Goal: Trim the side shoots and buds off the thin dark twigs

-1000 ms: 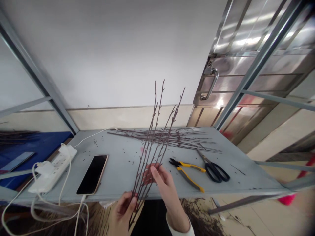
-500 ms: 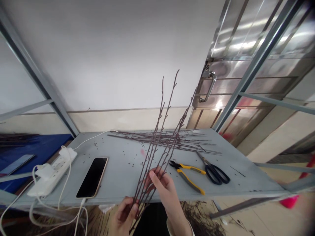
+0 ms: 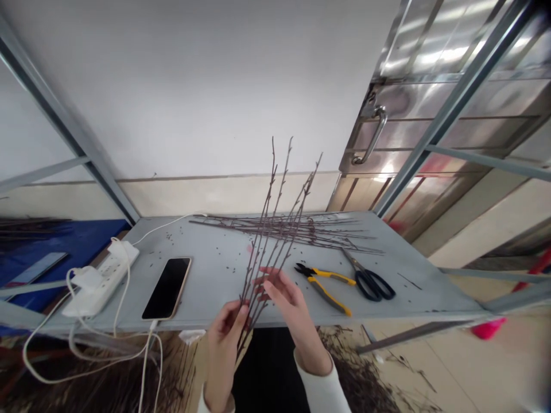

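Closely, left fingers (image 3: 241,317) pinching twigs (image 3: 262,252), right (image 3: 276,295) half-curled

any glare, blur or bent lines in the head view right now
Head view: bright glare streaks the metal door; head view: the shelf posts splay outward, likely wide-angle stretch; head view: the pink thing at lower right is blurred; head view: left hand, right hand and held sticks look clearer, though fine detail is soft.

Phone (image 3: 167,288), power strip (image 3: 103,285), perhaps another phone (image 3: 38,268)
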Demonstrator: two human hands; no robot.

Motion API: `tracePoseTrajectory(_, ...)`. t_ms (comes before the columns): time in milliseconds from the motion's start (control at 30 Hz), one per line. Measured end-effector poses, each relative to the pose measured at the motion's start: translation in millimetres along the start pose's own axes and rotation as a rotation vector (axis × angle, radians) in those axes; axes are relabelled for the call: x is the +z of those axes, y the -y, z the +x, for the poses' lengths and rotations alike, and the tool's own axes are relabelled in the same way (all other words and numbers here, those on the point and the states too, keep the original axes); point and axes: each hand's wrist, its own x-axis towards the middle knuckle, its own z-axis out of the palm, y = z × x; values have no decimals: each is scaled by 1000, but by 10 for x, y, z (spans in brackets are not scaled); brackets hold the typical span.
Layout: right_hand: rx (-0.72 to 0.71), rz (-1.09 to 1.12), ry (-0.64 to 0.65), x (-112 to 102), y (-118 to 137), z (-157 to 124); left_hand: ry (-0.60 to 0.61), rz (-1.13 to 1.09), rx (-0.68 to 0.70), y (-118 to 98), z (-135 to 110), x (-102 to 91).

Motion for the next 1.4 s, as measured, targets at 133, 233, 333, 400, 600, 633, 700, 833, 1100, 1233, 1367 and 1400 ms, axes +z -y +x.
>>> tracePoseTrajectory(133, 5, -56, 45, -80, -20, 3, -15, -52, 7, -131, 56, 151)
tracePoseTrajectory(233, -20, -80, -21, -46, -36, -14, -8, -89, 27, -183, 61, 195)
tracePoseTrajectory(333, -50, -105, -67, 52, -56, -52, 6, -118, 47, -207, 36, 196)
tracePoseTrajectory(400, -64, -107, -91, 123, -70, -83, 19, -120, 58, -223, 12, 190)
tracePoseTrajectory(600, -98, -28, -111, 218, -63, -159, -34, -149, 26, -279, -54, 170)
tracePoseTrajectory(633, -93, -9, -95, 217, -52, -169, -48, -166, 10, -284, -64, 166)
tracePoseTrajectory(700, -84, 17, -65, 214, -25, -192, -69, -213, -25, -289, -84, 161)
tracePoseTrajectory(833, -89, 29, -34, 220, 24, -246, -76, -316, -97, -288, -129, 148)
tracePoseTrajectory(1100, -58, -55, 34, 150, 32, -334, -36, -352, -80, -314, -220, 21)
tracePoseTrajectory(1233, -50, -160, -4, -10, 87, -375, 0, -345, -90, -334, -278, -102)
tracePoseTrajectory(1367, -65, -223, -134, -219, 147, -418, 124, -291, -75, -218, -331, -293)
tracePoseTrajectory(1400, -62, -240, -174, -276, 154, -433, 141, -251, -69, -157, -345, -360)
